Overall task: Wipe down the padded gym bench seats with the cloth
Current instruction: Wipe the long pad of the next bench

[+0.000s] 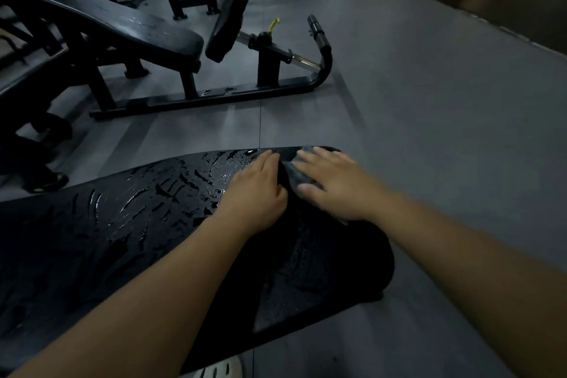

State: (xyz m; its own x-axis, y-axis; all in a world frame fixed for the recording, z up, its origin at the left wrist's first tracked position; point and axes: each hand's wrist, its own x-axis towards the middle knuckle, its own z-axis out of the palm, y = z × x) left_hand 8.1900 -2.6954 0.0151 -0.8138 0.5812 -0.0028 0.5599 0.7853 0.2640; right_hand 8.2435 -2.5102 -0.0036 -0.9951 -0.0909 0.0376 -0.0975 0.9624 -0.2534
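Note:
A black padded bench seat (107, 230) fills the lower half of the view, its surface streaked with shiny wet marks. A dark grey cloth (296, 176) lies on the seat's far right end. My right hand (334, 186) presses flat on the cloth with fingers spread and straight. My left hand (257, 193) sits just left of it, its fingers curled round the cloth's edge. Most of the cloth is hidden under both hands.
A second black bench (122, 24) with a roller pad (228, 23) and a floor frame (214, 95) stands beyond, at upper left. More black racks stand further back. Grey rubber floor (429, 101) spreads to the right. A white shoe (221, 370) shows at the bottom edge.

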